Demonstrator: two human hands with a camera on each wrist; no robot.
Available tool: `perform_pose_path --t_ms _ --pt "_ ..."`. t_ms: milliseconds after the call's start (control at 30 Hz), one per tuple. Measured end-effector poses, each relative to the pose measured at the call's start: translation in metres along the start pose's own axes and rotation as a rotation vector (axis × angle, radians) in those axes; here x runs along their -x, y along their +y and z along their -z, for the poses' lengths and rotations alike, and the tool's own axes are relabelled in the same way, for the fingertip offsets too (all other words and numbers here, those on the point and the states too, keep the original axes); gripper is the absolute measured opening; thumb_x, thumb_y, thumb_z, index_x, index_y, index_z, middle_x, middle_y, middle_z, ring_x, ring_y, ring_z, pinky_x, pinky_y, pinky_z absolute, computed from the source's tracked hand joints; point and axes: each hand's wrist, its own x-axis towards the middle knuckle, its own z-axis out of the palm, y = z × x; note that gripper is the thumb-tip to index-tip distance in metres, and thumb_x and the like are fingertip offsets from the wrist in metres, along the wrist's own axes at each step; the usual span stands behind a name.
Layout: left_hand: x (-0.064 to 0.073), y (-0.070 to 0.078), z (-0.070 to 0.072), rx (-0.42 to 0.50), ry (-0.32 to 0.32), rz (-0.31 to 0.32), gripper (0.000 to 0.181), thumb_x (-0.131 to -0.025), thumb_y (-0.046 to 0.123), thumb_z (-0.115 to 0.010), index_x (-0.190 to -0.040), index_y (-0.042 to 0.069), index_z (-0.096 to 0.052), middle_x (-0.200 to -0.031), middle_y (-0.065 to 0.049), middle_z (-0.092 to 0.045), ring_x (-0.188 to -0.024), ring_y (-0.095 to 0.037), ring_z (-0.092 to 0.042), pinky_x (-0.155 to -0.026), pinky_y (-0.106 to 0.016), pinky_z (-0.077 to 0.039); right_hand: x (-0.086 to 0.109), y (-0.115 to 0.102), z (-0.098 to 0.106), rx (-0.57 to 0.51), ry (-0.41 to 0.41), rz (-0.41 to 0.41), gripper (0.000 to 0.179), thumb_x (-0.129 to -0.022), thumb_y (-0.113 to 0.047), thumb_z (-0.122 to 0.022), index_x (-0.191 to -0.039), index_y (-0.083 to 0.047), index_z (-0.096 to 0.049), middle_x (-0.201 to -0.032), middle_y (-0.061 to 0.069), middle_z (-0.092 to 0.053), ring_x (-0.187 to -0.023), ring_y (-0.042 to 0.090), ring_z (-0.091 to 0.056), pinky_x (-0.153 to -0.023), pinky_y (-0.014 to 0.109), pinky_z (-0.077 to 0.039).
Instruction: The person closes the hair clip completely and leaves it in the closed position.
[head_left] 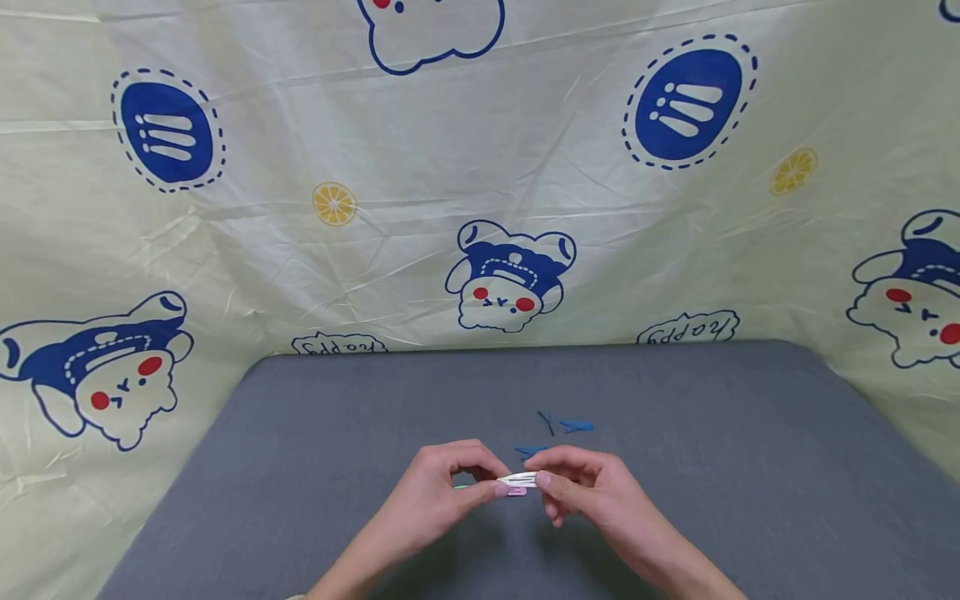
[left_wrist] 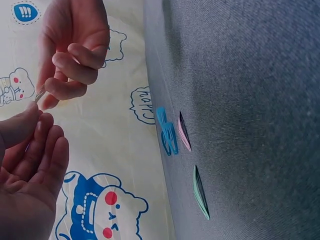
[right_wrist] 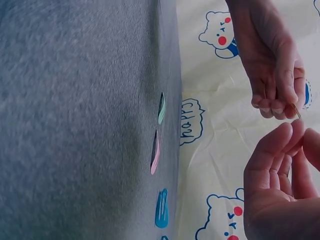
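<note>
A white snap hair clip [head_left: 519, 480] is held up between both hands over the grey table. My left hand [head_left: 442, 487] pinches its left end between thumb and index finger. The thumb and fingers of my right hand [head_left: 600, 492] pinch the right end. From the side, in the right wrist view, only the clip's thin edge [right_wrist: 297, 111] shows between the fingertips. Below the hands lie a pink hair clip [left_wrist: 183, 131] and a mint-green hair clip [left_wrist: 201, 192], apart from each other. In the head view the left hand hides most of the green one.
Beyond the hands lie two blue hair clips [head_left: 576, 426] [head_left: 531, 452] and a thin dark clip [head_left: 547, 422]. The table [head_left: 300, 433] has a grey cloth surface. A pale printed curtain [head_left: 420, 275] hangs behind its far edge.
</note>
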Motion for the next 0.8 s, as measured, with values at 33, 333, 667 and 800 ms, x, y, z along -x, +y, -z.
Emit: perform_pose_path --t_ms 33,333,667,800 --pt "0.000 0.000 0.000 -0.007 0.001 -0.007 0.007 -0.087 0.018 -0.076 -0.091 0.023 -0.075 -0.086 0.011 -0.067 -0.081 -0.012 -0.062 -0.078 -0.032 -0.052 0.000 0.000 0.000 0.008 0.000 0.003 0.028 -0.095 -0.018 -0.066 -0.116 0.001 -0.066 -0.089 0.012 -0.065 -0.070 0.018 -0.059 -0.068 0.033 -0.054" --pt "0.000 -0.001 -0.001 -0.063 0.039 -0.076 0.010 -0.085 0.013 -0.077 -0.089 0.022 -0.075 -0.085 0.013 -0.067 -0.081 -0.009 -0.062 -0.076 -0.028 -0.052 0.001 -0.002 0.001 0.068 0.002 0.035 0.028 -0.093 -0.017 -0.069 -0.113 0.002 -0.066 -0.089 0.012 -0.067 -0.069 0.018 -0.061 -0.069 0.035 -0.055" --pt "0.000 -0.004 -0.002 -0.113 0.030 -0.062 0.006 -0.086 0.018 -0.076 -0.091 0.022 -0.076 -0.085 0.014 -0.066 -0.080 -0.007 -0.061 -0.075 -0.027 -0.052 0.004 -0.008 -0.004 0.392 0.118 0.050 0.021 -0.084 -0.022 -0.079 -0.101 -0.013 -0.072 -0.086 0.005 -0.068 -0.075 0.023 -0.061 -0.067 0.032 -0.054" --pt "0.000 -0.006 -0.003 -0.121 0.019 -0.066 0.006 -0.087 0.017 -0.075 -0.091 0.020 -0.076 -0.086 0.014 -0.066 -0.079 -0.006 -0.061 -0.075 -0.026 -0.052 0.006 -0.010 -0.005 0.515 0.148 0.077 0.016 -0.083 -0.027 -0.080 -0.097 -0.021 -0.073 -0.083 -0.002 -0.067 -0.074 0.020 -0.061 -0.067 0.032 -0.054"
